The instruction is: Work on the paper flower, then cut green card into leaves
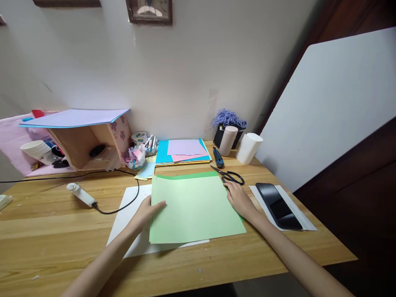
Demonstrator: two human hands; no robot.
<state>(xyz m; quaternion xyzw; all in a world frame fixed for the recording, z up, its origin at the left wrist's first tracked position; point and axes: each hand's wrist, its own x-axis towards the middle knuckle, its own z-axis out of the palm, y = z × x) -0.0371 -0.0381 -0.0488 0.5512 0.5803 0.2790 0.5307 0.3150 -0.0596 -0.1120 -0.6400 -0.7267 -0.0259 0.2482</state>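
Light green paper sheets [194, 210] lie in front of me, with a darker green sheet [198, 176] showing along their far edge. My left hand [149, 210] grips their left edge, thumb on top and fingers hidden underneath. At the right edge, my right hand [239, 200] holds the sheets by the side; its thumb is hard to see. White paper [126, 210] sticks out below them on the left. Just beyond my right fingers are black-handled scissors [230, 177].
Stacked coloured paper [162, 152] lies at the back, beside a blue utility knife [218, 158]. White paper rolls [249, 148] stand back right. A black phone [278, 206] rests at the right. A white corded tool [81, 194] and an open box [83, 144] are at the left.
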